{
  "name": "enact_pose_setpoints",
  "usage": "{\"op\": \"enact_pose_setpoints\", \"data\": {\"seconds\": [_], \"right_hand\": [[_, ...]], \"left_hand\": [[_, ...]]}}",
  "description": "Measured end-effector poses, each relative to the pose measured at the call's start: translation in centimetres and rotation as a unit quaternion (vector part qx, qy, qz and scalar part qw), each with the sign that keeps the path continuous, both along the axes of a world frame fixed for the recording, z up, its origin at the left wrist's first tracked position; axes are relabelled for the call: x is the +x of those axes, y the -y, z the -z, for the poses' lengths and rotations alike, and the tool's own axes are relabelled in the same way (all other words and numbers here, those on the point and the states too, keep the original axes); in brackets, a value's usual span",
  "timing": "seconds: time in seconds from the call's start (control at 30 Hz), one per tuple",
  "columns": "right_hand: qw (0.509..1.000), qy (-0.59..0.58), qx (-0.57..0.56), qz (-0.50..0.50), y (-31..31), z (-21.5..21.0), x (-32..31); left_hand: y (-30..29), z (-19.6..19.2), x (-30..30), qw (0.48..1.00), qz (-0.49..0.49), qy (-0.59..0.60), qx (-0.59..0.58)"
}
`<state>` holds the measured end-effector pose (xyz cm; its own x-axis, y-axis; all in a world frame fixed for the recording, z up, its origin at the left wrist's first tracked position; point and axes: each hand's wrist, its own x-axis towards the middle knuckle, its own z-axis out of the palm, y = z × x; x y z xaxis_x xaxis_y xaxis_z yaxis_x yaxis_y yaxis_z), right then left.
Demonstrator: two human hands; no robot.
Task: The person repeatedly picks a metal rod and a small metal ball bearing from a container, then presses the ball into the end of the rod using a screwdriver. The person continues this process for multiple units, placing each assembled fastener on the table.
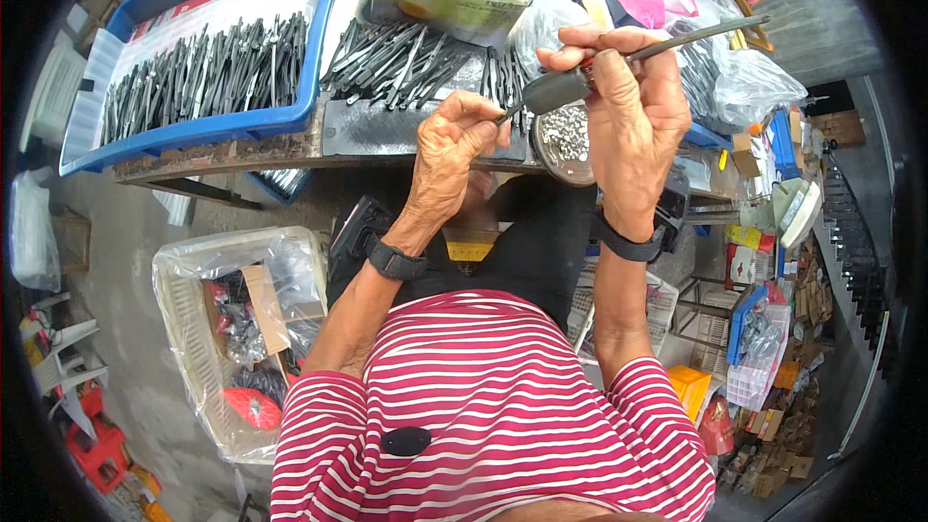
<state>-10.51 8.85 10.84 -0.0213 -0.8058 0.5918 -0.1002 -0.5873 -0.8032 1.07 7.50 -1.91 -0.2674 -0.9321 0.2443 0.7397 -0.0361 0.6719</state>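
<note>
Both hands are raised over the bench's front edge, holding a slim dark metal piece (558, 92). It slants up to the right, with a narrow tip, a wider flat body and a long thin shank. My left hand (443, 157) is closed, thumb and fingers pinching the narrow tip. My right hand (633, 116) grips the piece farther along, its thumb pressing against the fingers; the shank sticks out beyond them. A bit of red shows by the right fingertips, too small to name. Below the piece, a round dish (551, 166) holds many small silvery parts, partly hidden by the right hand.
A blue tray (184, 143) of dark metal pieces fills the bench's left. A loose pile (401, 63) of similar pieces lies beside an open carton (454, 14) of more. Plastic bags (759, 82) lie at right. A plastic-lined crate (174, 309) stands on the floor at left.
</note>
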Motion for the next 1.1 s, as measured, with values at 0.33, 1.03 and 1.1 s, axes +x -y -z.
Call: {"op": "enact_pose_setpoints", "data": {"seconds": [0.33, 1.03, 1.1], "right_hand": [[1.000, -0.020, -0.021, 0.012, 0.0, 0.2, 1.1], [0.982, 0.180, 0.045, 0.033, 0.2, 1.6, -3.1], [0.982, 0.169, 0.074, 0.028, 0.5, 1.6, -3.7]], "left_hand": [[-0.1, 0.1, 0.0, 1.000, -0.005, 0.018, 0.007], [0.4, -0.6, -0.2, 1.000, -0.005, 0.023, 0.008], [0.2, -0.8, -0.2, 0.999, -0.003, 0.024, 0.037]]}}
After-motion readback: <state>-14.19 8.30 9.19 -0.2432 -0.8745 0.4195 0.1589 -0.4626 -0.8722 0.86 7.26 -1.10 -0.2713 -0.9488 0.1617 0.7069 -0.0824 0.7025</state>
